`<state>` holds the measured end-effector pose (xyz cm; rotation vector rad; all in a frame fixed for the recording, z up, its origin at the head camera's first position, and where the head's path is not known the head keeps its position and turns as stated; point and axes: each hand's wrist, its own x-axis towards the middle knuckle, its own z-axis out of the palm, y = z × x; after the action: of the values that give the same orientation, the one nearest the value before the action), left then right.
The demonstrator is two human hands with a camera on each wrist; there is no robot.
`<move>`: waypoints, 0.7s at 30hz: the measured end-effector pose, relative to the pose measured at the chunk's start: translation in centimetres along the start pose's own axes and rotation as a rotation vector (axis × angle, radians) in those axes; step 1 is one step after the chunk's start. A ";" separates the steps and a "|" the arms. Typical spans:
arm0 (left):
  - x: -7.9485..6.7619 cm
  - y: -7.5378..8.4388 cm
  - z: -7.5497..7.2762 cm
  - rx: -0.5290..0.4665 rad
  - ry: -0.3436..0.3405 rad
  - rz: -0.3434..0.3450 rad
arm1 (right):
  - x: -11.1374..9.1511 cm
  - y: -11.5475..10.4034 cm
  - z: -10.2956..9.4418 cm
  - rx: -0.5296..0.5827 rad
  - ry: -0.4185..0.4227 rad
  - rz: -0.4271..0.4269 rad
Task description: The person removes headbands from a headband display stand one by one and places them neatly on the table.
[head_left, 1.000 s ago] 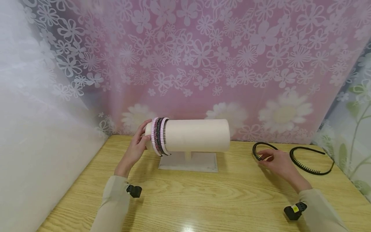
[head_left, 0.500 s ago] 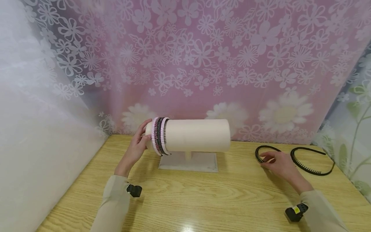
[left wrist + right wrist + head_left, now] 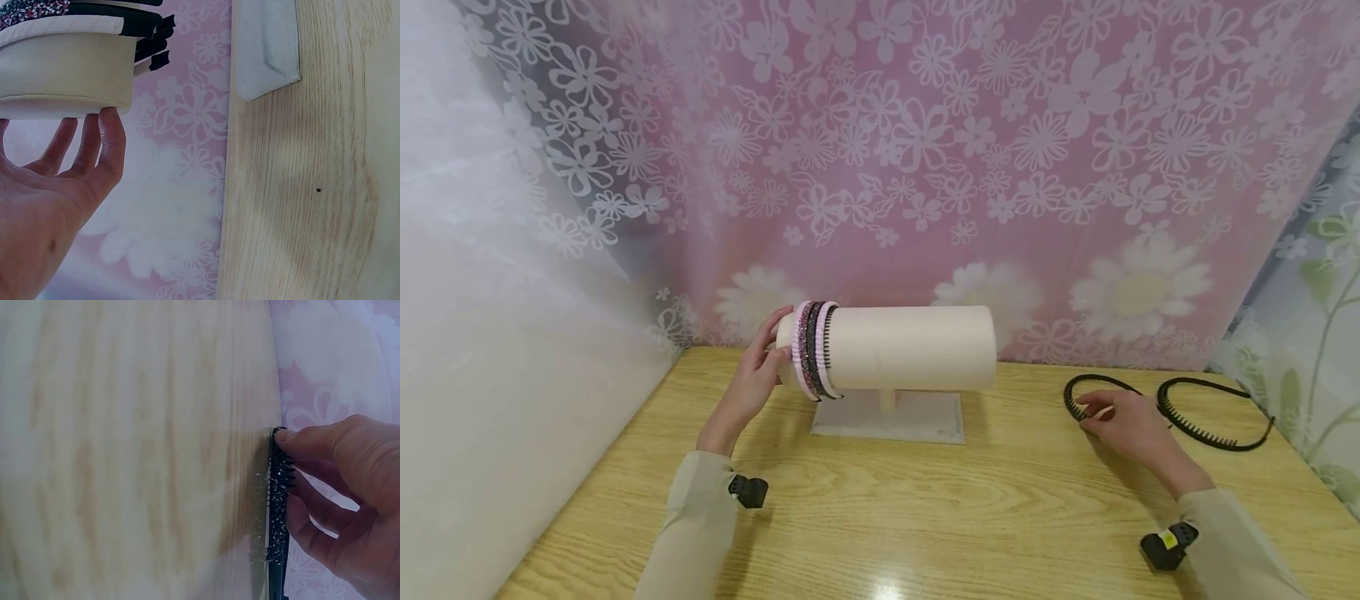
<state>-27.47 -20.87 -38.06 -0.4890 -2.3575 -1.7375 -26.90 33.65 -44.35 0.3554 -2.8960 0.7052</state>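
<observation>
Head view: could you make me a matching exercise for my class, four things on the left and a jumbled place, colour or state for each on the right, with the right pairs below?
Things
1. Left hand
2. Right hand
3. Far-right headband
4. Flowered curtain

Places, colours and states
A. Lies on the wooden table, held by neither hand
B. Mostly pink, with white patterns
C. Pinches a dark glittery headband
D. At the left end of the cream cylinder

Right pairs: 1-D, 2-C, 3-A, 4-B
</observation>
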 end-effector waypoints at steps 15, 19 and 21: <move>0.1 0.1 0.1 -0.005 0.004 0.004 | 1.0 -0.2 0.2 -0.027 0.020 -0.047; 0.1 0.1 0.1 0.005 0.006 0.005 | 0.9 0.0 0.0 -0.044 0.021 -0.055; 0.1 0.1 0.1 0.008 0.006 0.003 | 0.8 0.1 0.0 -0.049 0.023 -0.062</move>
<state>-27.50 -20.78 -38.02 -0.4848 -2.3571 -1.7253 -27.72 33.61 -44.20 0.4266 -2.8612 0.6236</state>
